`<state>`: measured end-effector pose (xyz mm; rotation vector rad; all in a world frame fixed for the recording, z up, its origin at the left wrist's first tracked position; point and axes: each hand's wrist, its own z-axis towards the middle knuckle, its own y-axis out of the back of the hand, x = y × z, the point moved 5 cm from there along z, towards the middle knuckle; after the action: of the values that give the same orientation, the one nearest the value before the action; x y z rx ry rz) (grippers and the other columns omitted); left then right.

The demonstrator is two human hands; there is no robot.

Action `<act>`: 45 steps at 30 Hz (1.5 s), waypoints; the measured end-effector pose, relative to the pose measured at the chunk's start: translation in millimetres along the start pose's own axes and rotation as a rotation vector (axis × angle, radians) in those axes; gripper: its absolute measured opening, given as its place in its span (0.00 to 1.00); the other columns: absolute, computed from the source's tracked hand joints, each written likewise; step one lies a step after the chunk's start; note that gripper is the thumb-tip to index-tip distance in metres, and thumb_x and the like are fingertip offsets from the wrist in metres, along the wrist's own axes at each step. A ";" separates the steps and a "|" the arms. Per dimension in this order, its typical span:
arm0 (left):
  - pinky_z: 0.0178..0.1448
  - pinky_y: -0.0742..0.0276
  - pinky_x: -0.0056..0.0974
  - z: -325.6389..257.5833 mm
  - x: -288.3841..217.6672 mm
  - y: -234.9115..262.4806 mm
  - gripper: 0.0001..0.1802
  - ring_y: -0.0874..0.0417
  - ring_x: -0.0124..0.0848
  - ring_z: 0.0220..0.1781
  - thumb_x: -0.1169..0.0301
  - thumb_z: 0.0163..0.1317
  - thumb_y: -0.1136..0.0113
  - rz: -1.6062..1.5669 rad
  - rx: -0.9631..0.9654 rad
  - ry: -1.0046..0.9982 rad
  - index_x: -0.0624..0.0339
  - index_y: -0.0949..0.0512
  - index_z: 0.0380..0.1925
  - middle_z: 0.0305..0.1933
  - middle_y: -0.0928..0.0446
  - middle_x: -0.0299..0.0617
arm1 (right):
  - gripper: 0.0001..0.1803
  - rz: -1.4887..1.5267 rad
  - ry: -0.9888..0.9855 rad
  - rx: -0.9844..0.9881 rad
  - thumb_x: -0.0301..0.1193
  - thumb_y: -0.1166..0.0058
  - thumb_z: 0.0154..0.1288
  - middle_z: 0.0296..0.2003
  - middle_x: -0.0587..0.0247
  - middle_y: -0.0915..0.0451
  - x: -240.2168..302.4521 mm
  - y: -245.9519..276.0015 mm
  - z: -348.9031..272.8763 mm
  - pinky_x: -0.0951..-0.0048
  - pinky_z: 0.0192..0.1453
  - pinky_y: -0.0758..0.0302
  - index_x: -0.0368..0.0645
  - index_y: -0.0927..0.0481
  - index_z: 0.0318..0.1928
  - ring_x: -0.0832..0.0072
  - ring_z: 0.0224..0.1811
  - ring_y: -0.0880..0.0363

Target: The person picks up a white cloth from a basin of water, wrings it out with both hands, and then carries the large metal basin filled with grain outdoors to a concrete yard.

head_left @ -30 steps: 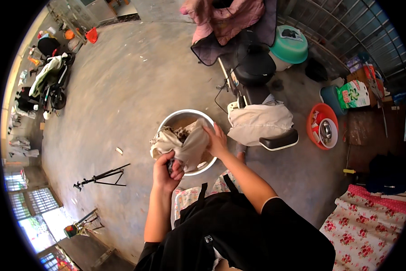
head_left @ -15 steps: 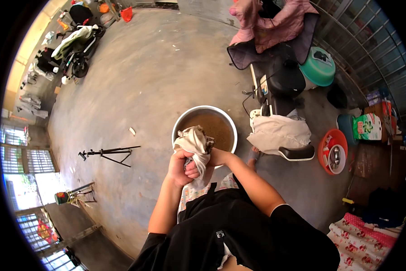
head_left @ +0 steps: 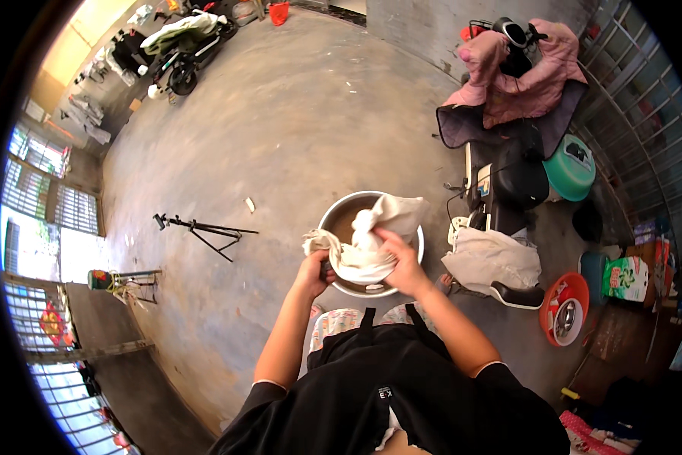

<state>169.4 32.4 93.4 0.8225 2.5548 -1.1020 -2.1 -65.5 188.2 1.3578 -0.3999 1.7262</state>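
The left hand (head_left: pixel 313 273) is closed, its fingers curled around one end of a pale cloth (head_left: pixel 363 262). The right hand (head_left: pixel 403 267) is partly curled and grips the same cloth further along, its fingers reaching up and inward over the fabric; how tightly it presses cannot be told.

The cloth is stretched between the two hands, above a round metal basin (head_left: pixel 342 220) on the floor (head_left: pixel 295 144). Its long axis runs crosswise, rising from the left end to the upper right. The left end is bunched and twisted over the left hand; the middle sags in a loose curve toward the person; the other end fans out past the right hand, its corner pointing up and right, away from the body. A small white piece (head_left: pixel 375 287) shows at the basin's near edge.

To the basin's left, well apart, a black tripod (head_left: pixel 204 227) lies lengthwise from left to right. On the right, near the basin, a scooter (head_left: pixel 515 182) stands with a beige cover (head_left: pixel 489 258) over its rear and a pink quilt (head_left: pixel 519 91) draped across its front. Beyond it are a green basin (head_left: pixel 572 171) and a red basin (head_left: pixel 549 299).
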 end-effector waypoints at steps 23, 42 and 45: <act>0.56 0.31 0.37 3.0 -19.7 -60.2 0.35 0.26 0.32 0.51 0.38 0.61 0.65 0.216 0.042 -0.276 0.56 0.31 0.51 0.49 0.27 0.42 | 0.20 -0.199 -0.136 0.188 0.29 0.47 0.54 0.41 0.53 0.25 -33.1 -63.8 24.8 0.64 0.45 0.28 0.46 0.33 0.49 0.55 0.44 0.25; 0.64 0.38 0.45 24.5 -10.9 -11.3 0.27 0.30 0.40 0.58 0.52 0.62 0.58 -0.475 0.317 -0.180 0.60 0.33 0.54 0.57 0.32 0.46 | 0.22 1.189 -0.726 0.053 0.42 0.56 0.64 0.49 0.59 0.28 -71.1 -6.9 37.8 0.63 0.54 0.28 0.41 0.32 0.53 0.67 0.51 0.28; 0.61 0.33 0.41 21.5 -19.7 -31.8 0.24 0.27 0.38 0.55 0.60 0.62 0.52 -0.445 0.486 -0.192 0.62 0.35 0.55 0.56 0.31 0.47 | 0.23 1.197 -0.753 0.049 0.44 0.55 0.64 0.50 0.59 0.28 -93.7 -7.0 27.3 0.63 0.55 0.28 0.41 0.33 0.53 0.68 0.51 0.28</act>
<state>166.9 -8.8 105.7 0.2053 2.3925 -1.8806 21.9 -121.5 111.6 1.9604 -1.8997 1.9838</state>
